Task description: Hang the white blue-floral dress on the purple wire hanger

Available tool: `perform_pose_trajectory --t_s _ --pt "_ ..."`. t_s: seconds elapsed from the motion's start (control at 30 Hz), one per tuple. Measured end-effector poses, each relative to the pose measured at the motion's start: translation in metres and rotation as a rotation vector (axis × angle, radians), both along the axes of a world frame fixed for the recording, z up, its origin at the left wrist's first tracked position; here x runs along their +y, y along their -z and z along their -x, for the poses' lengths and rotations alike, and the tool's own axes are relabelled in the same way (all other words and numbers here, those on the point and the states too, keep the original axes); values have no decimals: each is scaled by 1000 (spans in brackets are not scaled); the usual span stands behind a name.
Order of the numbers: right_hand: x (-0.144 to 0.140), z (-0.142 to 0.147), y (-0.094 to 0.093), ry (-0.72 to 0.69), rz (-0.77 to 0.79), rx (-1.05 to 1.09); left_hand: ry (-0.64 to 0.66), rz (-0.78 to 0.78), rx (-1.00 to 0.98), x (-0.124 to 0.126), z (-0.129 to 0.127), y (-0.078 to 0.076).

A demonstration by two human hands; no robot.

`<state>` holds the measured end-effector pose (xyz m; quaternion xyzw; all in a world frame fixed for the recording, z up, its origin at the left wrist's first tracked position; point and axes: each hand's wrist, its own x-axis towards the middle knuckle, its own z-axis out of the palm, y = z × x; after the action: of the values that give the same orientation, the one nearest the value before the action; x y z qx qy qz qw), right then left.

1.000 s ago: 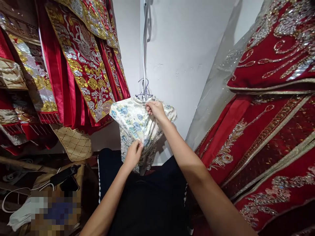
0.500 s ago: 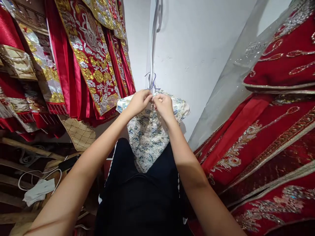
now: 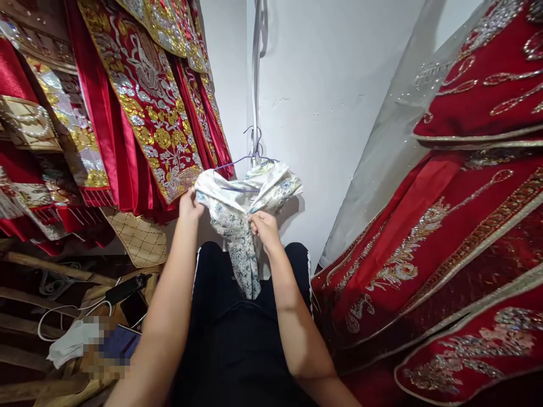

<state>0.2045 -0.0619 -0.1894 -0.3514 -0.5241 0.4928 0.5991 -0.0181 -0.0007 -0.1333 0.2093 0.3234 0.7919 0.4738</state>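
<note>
A white blouse with a blue and green floral print (image 3: 241, 249) hangs on a thin purple-blue hanger (image 3: 231, 163), its neckline gaping over the hanger's bar. My left hand (image 3: 190, 207) grips the blouse at its left shoulder, the fingers partly hidden by the cloth. With bent fingers, my right hand (image 3: 263, 227) pinches the front edge below the neckline. The lower part of the blouse falls in narrow folds between my knees.
Red costumes with gold and silver embroidery (image 3: 161, 124) hang at left. More beaded red garments (image 3: 403, 254) fill the right, beside sheer plastic (image 3: 373, 152). A white strap (image 3: 255, 73) runs down the wall. A wooden rack (image 3: 51, 265), white cable and white cloth (image 3: 70, 342) lie lower left.
My hands have moved apart from their pinch at the collar: the left outward to the shoulder, the right down the front. The neckline has opened, baring more of the hanger.
</note>
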Motion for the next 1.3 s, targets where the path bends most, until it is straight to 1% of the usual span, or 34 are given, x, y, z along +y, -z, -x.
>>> perform_pose_trajectory --t_s 0.07,0.13,0.17,0.2,0.23,0.27,0.33,0.4,0.5,0.57,0.6,0.63,0.67,0.73,0.77,0.83,0.87,0.93,1.0,1.03,1.1,1.17,1.23,1.3 --pt "-7 0 4 -9 29 42 16 36 -9 -14 -20 46" --pt "-9 -9 6 19 47 86 43 73 5 -27 -45 86" --pt "-10 -17 6 44 51 110 66 85 21 -32 -57 101" --pt "-10 -26 6 73 55 134 91 93 44 -35 -68 112" --pt "-10 -35 6 101 58 155 118 96 74 -38 -76 118" --pt "-10 -44 5 125 62 173 145 94 111 -40 -81 121" --pt "-11 -57 6 159 73 199 208 82 205 -45 -82 117" --pt "-12 -63 8 174 85 213 289 70 315 -52 -76 109" --pt "-14 -58 13 168 109 207 431 40 486 -70 -70 98" --pt "-14 -52 17 149 129 179 518 -36 662 -81 -73 92" --pt "-15 -49 18 139 139 157 533 -86 735 -85 -76 89" --pt "-15 -48 19 127 149 129 518 -135 768 -87 -80 86" --pt "-15 -47 20 115 156 98 472 -179 744 -89 -84 82" --pt "-15 -48 19 111 161 35 349 -251 565 -89 -90 74" --pt "-15 -47 17 131 145 -9 304 -286 470 -90 -92 69" --pt "-17 -45 12 172 78 -112 271 -343 355 -92 -97 61" --pt "-19 -42 9 162 36 -159 278 -359 346 -95 -100 57" --pt "-25 -33 3 47 -41 -209 280 -363 403 -101 -107 51" --pt "-33 -25 -3 -98 -98 -192 262 -342 536 -107 -115 44" --pt "-37 -22 -5 -149 -121 -184 253 -326 599 -108 -118 40" --pt "-45 -22 -10 -218 -146 -173 278 -311 663 -105 -122 33" --pt "-51 -28 -15 -274 -126 -169 379 -334 645 -94 -125 29" --pt "-54 -37 -20 -324 -90 -171 489 -311 646 -80 -131 29" --pt "-58 -47 -27 -352 -81 -207 538 -210 686 -66 -141 34"
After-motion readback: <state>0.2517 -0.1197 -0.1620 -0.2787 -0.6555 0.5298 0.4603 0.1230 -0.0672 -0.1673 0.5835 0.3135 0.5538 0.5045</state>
